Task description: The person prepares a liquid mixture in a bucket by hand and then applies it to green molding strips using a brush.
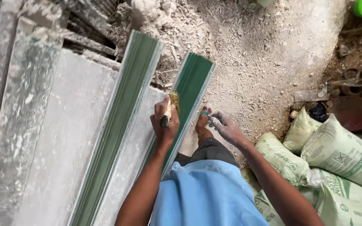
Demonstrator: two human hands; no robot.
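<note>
My left hand is shut on a small paintbrush, whose yellowish bristles rest on the right one of two long green ribbed moulds. The other green mould lies just left of that hand, leaning on pale slabs. My right hand, dusted with white powder, hangs open beside the mould's right edge and holds nothing. My bare foot stands between the two hands, against the mould.
Pale plaster slabs fill the left. Plaster rubble and dust cover the ground ahead. Several light green sacks are stacked at the right, near a reddish-brown bowl and scrap metal.
</note>
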